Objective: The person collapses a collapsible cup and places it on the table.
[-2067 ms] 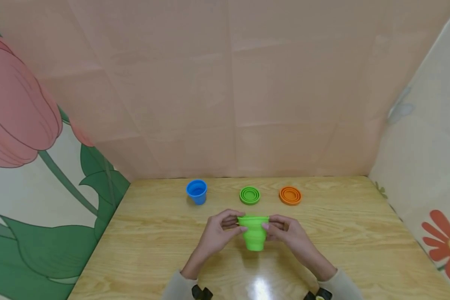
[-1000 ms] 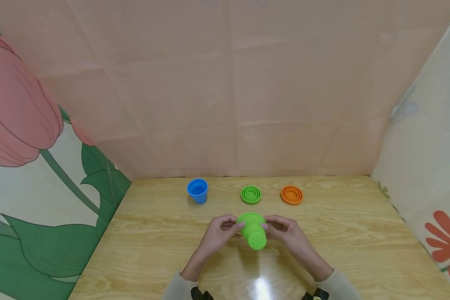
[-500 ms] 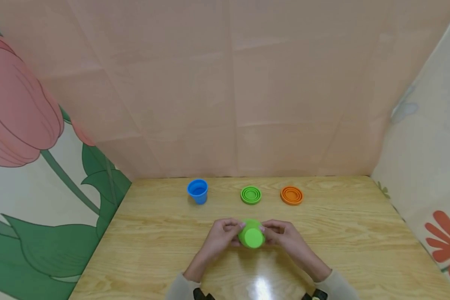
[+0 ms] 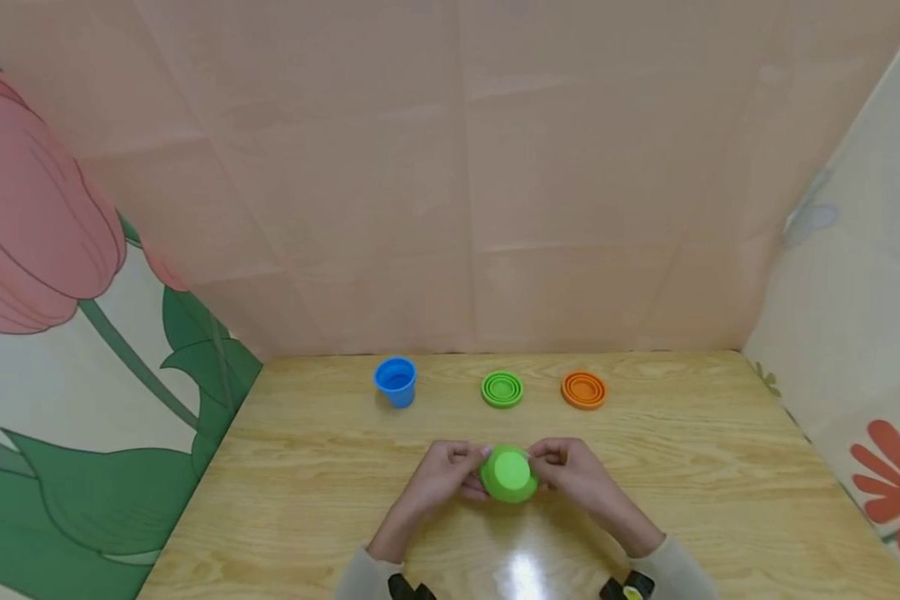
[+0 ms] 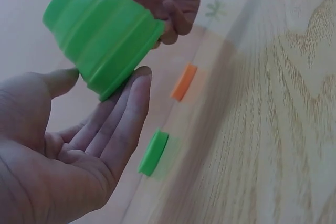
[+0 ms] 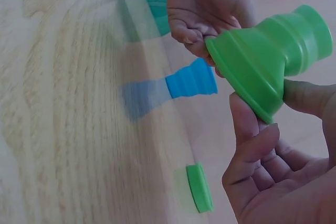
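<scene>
A light green collapsible cup (image 4: 512, 473), extended, is held off the table between both hands, its closed base facing the head camera. My left hand (image 4: 445, 473) pinches its rim side with thumb and fingertips. On the opposite side my right hand (image 4: 570, 468) pinches the wall and rim. In the left wrist view the stepped wall of the green cup (image 5: 102, 38) shows, with the left thumb on it. The right wrist view shows the cup (image 6: 262, 56) bent, its wall dented near the right thumb.
Along the back of the wooden table (image 4: 307, 467) stand an extended blue collapsible cup (image 4: 395, 383), a flattened green cup (image 4: 502, 389) and a flattened orange cup (image 4: 583, 390). A beige cloth backdrop (image 4: 457, 183) rises behind the table.
The green cup has turned from upright to base toward the head camera, and its outline looks shorter. Both hands keep their grip and have shifted slightly nearer.
</scene>
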The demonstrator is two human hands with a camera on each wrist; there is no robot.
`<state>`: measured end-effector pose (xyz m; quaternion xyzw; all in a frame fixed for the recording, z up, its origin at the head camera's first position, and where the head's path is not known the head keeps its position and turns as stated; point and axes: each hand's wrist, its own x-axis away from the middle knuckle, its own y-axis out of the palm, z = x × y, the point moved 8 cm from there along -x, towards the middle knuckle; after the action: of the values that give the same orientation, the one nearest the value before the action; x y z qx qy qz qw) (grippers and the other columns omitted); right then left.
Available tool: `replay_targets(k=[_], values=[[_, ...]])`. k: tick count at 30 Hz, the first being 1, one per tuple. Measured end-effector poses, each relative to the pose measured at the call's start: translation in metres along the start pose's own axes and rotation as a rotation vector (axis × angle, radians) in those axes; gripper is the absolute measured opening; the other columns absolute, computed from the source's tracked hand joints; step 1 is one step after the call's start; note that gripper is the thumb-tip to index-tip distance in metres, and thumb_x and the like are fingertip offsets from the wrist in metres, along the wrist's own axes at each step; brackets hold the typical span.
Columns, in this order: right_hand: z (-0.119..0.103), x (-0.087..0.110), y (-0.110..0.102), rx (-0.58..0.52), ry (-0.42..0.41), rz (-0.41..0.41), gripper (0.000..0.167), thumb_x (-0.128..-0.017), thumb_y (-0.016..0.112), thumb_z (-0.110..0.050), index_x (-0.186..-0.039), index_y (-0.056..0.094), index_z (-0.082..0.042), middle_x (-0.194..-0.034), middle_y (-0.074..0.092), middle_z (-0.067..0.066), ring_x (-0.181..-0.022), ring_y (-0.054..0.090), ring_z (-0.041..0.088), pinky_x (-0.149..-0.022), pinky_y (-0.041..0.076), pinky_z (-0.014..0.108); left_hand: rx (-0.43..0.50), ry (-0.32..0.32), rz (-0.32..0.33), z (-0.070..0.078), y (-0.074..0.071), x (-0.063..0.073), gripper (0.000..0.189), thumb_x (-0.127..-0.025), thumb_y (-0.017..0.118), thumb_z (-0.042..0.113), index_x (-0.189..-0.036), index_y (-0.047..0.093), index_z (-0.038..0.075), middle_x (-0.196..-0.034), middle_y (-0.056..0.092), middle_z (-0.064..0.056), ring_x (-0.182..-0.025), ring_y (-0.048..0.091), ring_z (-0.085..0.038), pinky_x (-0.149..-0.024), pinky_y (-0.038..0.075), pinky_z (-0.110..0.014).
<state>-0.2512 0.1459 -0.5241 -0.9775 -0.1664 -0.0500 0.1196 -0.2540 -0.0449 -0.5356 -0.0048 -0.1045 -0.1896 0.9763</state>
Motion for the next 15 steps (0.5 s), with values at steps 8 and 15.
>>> replay_targets(k=[8, 15], values=[[-0.0034, 0.0015, -0.0013, 0.04, -0.021, -0.039, 0.025, -0.096, 0.068, -0.009, -0.115, 0.072, 0.008, -0.09, 0.074, 0.006, -0.07, 0.059, 0.008, -0.056, 0.049, 0.019, -0.009, -0.015, 0.001, -0.003, 0.0004, 0.0002, 0.041, -0.103, 0.069, 0.035, -0.109, 0.075, -0.005, -0.092, 0.081, -0.018, -0.07, 0.077, -0.016, -0.069, 0.069, -0.038], [-0.0073, 0.0023, -0.0041, 0.062, -0.053, -0.051, 0.026, -0.095, 0.07, -0.008, -0.115, 0.073, 0.008, -0.096, 0.078, 0.014, -0.073, 0.064, 0.009, -0.055, 0.049, 0.018, -0.035, -0.011, -0.013, -0.0005, 0.0031, 0.002, 0.043, -0.102, 0.069, 0.039, -0.107, 0.076, -0.003, -0.091, 0.08, -0.019, -0.071, 0.078, -0.02, -0.069, 0.069, -0.04]])
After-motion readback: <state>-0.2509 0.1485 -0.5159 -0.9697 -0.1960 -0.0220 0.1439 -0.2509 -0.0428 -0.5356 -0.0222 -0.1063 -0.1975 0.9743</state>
